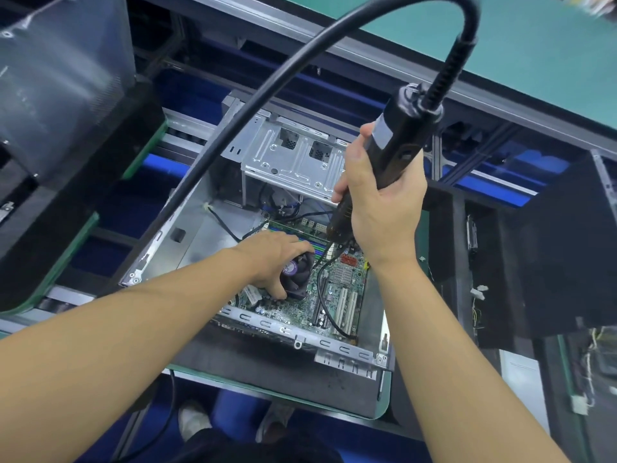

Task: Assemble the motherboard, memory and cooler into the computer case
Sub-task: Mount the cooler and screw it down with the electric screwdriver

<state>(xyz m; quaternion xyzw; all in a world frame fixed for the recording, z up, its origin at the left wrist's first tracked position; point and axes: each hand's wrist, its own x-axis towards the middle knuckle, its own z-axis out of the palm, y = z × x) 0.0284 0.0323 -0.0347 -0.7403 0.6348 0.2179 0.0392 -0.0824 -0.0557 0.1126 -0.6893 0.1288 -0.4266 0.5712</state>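
At the near edge of the bench [253, 369], the computer case [337, 349] lies open, with the motherboard [337, 295] flat inside it. Our left grip [270, 259] is curled over the cooler [298, 279], thumb at its near side, holding it down on the board. Just beyond, our right grip [380, 202] is wrapped tight round the electric screwdriver [400, 135], whose tip points down by the cooler's far right corner. We cannot see the bit meet a screw. We judge that a tilted driver could slip and gouge the board, or catch the loose black wire [321, 295] beside the cooler. Farther back sits the drive cage [293, 162]. The driver's heavy cable [267, 88] arcs overhead, and its pull could drag the tool off line.
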